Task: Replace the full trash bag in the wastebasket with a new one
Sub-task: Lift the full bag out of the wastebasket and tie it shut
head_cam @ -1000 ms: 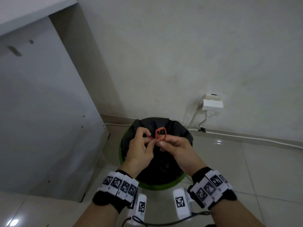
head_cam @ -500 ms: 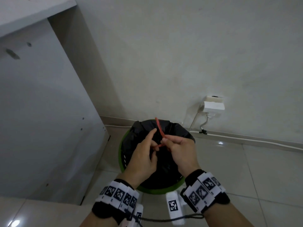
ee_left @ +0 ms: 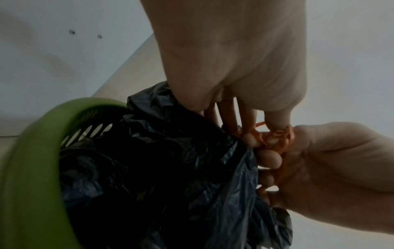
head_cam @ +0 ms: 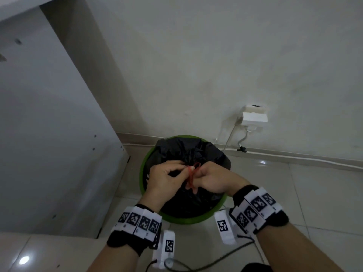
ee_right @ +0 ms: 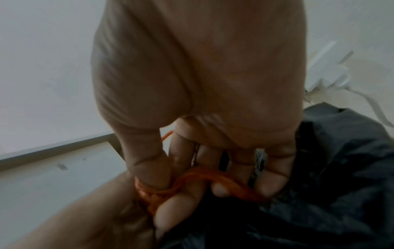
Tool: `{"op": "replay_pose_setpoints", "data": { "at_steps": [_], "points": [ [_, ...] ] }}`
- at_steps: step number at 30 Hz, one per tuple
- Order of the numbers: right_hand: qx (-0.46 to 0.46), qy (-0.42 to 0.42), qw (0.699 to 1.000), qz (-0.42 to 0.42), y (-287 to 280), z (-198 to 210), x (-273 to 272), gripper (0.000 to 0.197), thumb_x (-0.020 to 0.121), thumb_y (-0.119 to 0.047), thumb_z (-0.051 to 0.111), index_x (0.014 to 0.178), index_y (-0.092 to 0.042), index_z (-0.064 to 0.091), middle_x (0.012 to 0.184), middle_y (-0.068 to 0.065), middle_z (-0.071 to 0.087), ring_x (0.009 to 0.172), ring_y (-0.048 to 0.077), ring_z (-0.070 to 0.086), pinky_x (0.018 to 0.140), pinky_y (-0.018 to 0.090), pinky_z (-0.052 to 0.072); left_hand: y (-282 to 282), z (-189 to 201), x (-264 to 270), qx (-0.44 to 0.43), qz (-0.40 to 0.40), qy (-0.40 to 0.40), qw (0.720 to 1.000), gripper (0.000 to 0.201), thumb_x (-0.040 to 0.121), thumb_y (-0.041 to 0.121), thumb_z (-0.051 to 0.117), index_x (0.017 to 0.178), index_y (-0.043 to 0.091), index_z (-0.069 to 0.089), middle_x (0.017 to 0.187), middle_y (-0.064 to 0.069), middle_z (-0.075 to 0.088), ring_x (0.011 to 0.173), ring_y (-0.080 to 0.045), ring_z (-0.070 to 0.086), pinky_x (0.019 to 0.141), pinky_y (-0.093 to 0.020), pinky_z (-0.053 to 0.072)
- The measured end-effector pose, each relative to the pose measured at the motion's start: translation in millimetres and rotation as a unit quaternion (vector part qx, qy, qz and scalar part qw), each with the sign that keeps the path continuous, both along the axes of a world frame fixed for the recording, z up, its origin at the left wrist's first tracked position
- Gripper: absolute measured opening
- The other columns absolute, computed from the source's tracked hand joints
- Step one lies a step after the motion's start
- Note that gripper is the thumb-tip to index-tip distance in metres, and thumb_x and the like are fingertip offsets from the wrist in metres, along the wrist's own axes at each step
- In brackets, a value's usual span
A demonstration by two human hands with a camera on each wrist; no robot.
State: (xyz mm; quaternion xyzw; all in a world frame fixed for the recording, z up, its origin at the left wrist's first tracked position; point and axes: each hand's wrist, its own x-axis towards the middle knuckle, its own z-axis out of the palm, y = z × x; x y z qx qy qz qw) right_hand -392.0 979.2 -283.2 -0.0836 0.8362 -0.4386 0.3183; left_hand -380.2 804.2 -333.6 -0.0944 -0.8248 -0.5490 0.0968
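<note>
A green wastebasket [head_cam: 182, 219] stands on the floor against the wall, with a full black trash bag [head_cam: 196, 152] inside it. The bag's mouth is gathered at the top. My left hand [head_cam: 176, 171] and right hand [head_cam: 204, 173] meet above the bag, and both pinch its red drawstring [head_cam: 191, 174]. In the left wrist view the string [ee_left: 275, 139] is wound around fingers of both hands, next to the slotted basket rim [ee_left: 27, 160]. From the right wrist, my right thumb and fingers [ee_right: 219, 190] curl around the string [ee_right: 202, 176] over the bag [ee_right: 330, 168].
A white cabinet side [head_cam: 49, 134] rises close on the left of the basket. A wall socket with a plug and hanging cables [head_cam: 254, 118] sits behind on the right, with a cable running along the baseboard. Tiled floor [head_cam: 314, 193] lies open to the right.
Both hands have come down onto the gathered top of the bag. The string, which stood up as a loop and then a strand, is now drawn low between the two hands.
</note>
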Motion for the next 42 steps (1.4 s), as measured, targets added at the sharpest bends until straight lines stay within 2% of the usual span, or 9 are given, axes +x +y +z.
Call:
{"op": "replay_pose_setpoints", "data": {
  "at_steps": [4,9,13,18,25,29,33,38,42],
  "points": [
    [-0.031,0.020,0.999,-0.032,4,-1,-2,0.018,0.082,-0.008,0.069,0.068,-0.013,0.078,0.068,-0.008,0.072,0.073,-0.002,0.061,0.079,0.019,0.046,-7,-5,1,-0.062,-0.095,-0.046,0.992,0.036,0.083,0.048,0.064,0.099,0.020,0.081,0.101,0.008,0.076,0.108,0.003,0.062,0.091,-0.022,0.053],
    [-0.176,-0.009,0.973,-0.146,2,-14,6,0.009,0.084,-0.008,0.076,0.087,-0.001,0.080,0.085,0.005,0.079,0.084,0.002,0.070,0.085,0.016,0.051,-14,-7,-5,-0.017,-0.040,-0.046,0.998,0.007,0.085,0.016,0.075,0.088,0.015,0.081,0.099,0.003,0.075,0.095,-0.004,0.069,0.087,-0.025,0.056],
    [-0.264,-0.063,0.912,-0.306,12,-22,10,0.015,0.088,0.002,0.068,0.098,-0.005,0.077,0.081,0.006,0.078,0.069,0.010,0.068,0.067,0.019,0.050,-29,-4,2,-0.119,-0.029,0.054,0.991,0.016,0.087,0.025,0.069,0.082,0.014,0.078,0.095,0.005,0.070,0.097,-0.002,0.063,0.086,-0.013,0.048],
    [-0.260,-0.028,0.808,-0.528,70,-42,0,0.019,0.083,0.015,0.064,0.094,0.002,0.072,0.061,0.004,0.073,0.060,0.018,0.064,0.058,0.019,0.054,-91,-5,12,-0.147,0.054,0.061,0.986,0.014,0.089,0.021,0.061,0.080,0.019,0.070,0.086,0.001,0.065,0.085,-0.015,0.063,0.077,-0.033,0.053],
    [-0.152,0.134,0.869,-0.452,68,-46,7,0.016,0.093,-0.008,0.066,0.105,-0.006,0.076,0.093,0.005,0.078,0.092,0.021,0.073,0.096,0.045,0.056,-89,-7,4,-0.032,0.109,-0.106,0.988,0.022,0.093,0.017,0.065,0.080,0.034,0.071,0.088,0.010,0.073,0.085,-0.007,0.068,0.076,-0.021,0.054],
    [-0.080,0.234,0.947,-0.204,17,-34,28,0.076,0.082,-0.051,0.073,0.149,-0.029,0.045,0.147,-0.013,0.050,0.135,-0.003,0.044,0.115,0.019,0.033,-53,-4,-2,0.145,0.078,-0.212,0.963,0.020,0.101,0.012,0.050,0.099,0.020,0.069,0.105,-0.003,0.070,0.108,-0.027,0.065,0.091,-0.044,0.057],
    [0.003,0.266,0.964,-0.031,-21,-51,25,0.121,0.070,-0.063,0.078,0.159,-0.031,0.004,0.166,-0.012,0.012,0.151,0.004,0.009,0.122,0.024,0.014,-23,2,1,0.184,0.005,-0.254,0.949,0.034,0.096,0.028,0.043,0.114,0.029,0.071,0.127,0.001,0.067,0.120,-0.017,0.061,0.104,-0.043,0.048],
    [-0.045,0.211,0.968,-0.126,-37,-51,19,0.061,0.094,-0.016,0.056,0.145,-0.024,0.024,0.121,0.006,0.062,0.104,0.019,0.064,0.087,0.032,0.054,-11,-3,12,0.037,-0.040,-0.217,0.975,0.033,0.104,0.034,0.040,0.135,0.030,0.052,0.131,0.012,0.058,0.124,-0.008,0.055,0.104,-0.029,0.045],
    [-0.206,0.004,0.921,-0.332,-46,-35,7,0.022,0.097,-0.007,0.044,0.114,-0.018,0.035,0.101,0.007,0.057,0.092,0.022,0.059,0.077,0.031,0.047,-11,-18,19,-0.065,-0.117,-0.151,0.979,0.051,0.101,0.033,0.048,0.151,0.032,0.036,0.143,0.017,0.051,0.130,0.003,0.047,0.107,-0.019,0.039]
  ]
}}
